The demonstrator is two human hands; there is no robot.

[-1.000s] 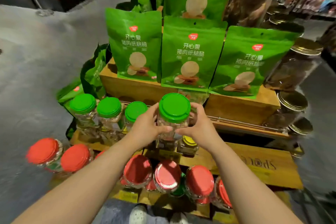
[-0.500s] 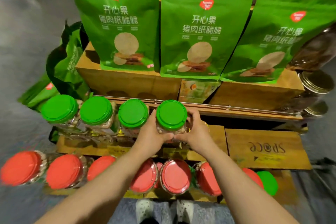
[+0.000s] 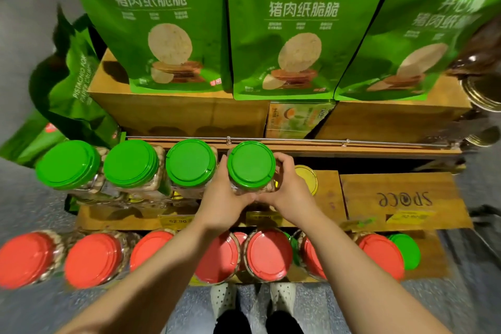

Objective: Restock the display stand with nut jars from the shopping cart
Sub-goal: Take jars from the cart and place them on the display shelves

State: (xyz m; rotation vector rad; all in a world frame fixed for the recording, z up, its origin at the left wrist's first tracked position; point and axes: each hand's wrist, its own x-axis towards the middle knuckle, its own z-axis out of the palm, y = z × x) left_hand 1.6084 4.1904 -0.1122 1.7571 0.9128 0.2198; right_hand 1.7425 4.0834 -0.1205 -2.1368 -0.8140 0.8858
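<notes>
Both hands [image 3: 225, 198] [image 3: 290, 192] grip green-lidded jar [image 3: 251, 164].

Green pouches [image 3: 306, 24]: white print "开心果" over "猪肉纸脆脆"; red brand badge at top, unreadable. Side pouch [image 3: 81, 76], left: "PISTACHIO POR…", the rest cut off. Price tag [image 3: 177, 221] on the shelf edge: "62.90". Wooden crate [image 3: 404, 199]: "SPACE", upside down. Small box [image 3: 295, 119] between the cartons: print illegible.
</notes>
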